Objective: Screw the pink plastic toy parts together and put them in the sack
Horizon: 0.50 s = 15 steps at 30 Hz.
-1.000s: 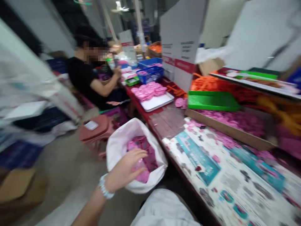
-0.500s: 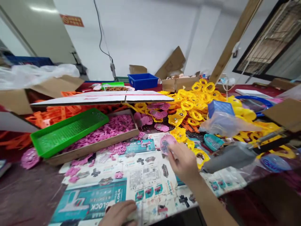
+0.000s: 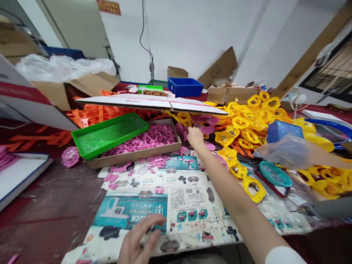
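My right hand (image 3: 195,138) is stretched far forward at the right end of the cardboard tray, with its fingers curled down among round pink plastic pieces (image 3: 206,129). What the fingertips hold, if anything, is hidden. My left hand (image 3: 141,236) is low over the printed sheet (image 3: 187,198), thumb and fingers apart, and nothing shows in it. Under my right forearm, the pink dish (image 3: 222,161) is partly covered. Small pink parts (image 3: 156,137) fill the cardboard tray (image 3: 137,157), and a green tray (image 3: 111,135) rests tilted on its left side.
Yellow plastic frames (image 3: 242,117) are heaped to the right, near a teal dish (image 3: 275,174) of small metal pieces and a blue basket (image 3: 286,132). Orange parts (image 3: 101,115) lie behind under a white board (image 3: 154,102). A grey tool (image 3: 332,209) lies at the right edge.
My right hand has left the pink dish and reached forward to the round pink pieces. My left hand's fingers have spread. The view has swung left.
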### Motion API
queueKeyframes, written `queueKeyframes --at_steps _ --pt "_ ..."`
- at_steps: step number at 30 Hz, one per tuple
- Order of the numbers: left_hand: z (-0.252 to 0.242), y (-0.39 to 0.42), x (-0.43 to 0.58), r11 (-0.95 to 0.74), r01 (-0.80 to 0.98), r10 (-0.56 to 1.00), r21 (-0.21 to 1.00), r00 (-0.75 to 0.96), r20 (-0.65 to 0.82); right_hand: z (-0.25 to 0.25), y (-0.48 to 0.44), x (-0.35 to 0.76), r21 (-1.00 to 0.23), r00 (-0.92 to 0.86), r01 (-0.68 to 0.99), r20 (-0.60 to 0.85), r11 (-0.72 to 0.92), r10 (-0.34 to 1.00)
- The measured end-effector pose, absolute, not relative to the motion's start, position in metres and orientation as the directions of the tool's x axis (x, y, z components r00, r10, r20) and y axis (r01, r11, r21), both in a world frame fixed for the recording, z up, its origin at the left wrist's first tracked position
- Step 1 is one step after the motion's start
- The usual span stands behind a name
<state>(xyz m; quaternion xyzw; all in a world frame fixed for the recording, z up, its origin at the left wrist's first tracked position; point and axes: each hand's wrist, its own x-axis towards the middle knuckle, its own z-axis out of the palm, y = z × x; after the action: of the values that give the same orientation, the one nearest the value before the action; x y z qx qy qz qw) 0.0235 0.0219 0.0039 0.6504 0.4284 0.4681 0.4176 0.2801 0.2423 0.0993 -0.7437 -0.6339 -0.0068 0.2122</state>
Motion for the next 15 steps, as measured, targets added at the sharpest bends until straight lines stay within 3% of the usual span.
queueKeyframes --at_steps 2,3,6,10,15 --pt "0.007 0.025 0.03 -0.072 -0.123 0.997 0.99 -0.039 0.068 0.1 0.214 0.272 -0.373 0.225 0.923 0.334 -0.091 0.915" --pt "0.009 0.028 0.038 -0.01 -0.296 0.994 0.955 -0.105 -0.022 0.098 0.193 0.265 -0.41 0.226 0.91 0.364 -0.062 0.904" --pt "0.014 0.042 0.06 0.116 -0.637 0.977 0.762 -0.064 -0.202 0.082 0.119 0.234 -0.521 0.078 0.845 0.343 0.121 0.936" --pt "0.011 0.048 0.058 0.201 -0.721 0.907 0.663 -0.119 -0.405 0.055 0.056 0.196 -0.642 -0.29 0.689 0.183 0.337 0.939" --pt "0.002 0.035 0.015 0.188 -0.696 0.806 0.693 -0.295 -0.514 0.041 0.104 0.189 -0.46 -0.289 0.838 0.08 0.292 0.954"
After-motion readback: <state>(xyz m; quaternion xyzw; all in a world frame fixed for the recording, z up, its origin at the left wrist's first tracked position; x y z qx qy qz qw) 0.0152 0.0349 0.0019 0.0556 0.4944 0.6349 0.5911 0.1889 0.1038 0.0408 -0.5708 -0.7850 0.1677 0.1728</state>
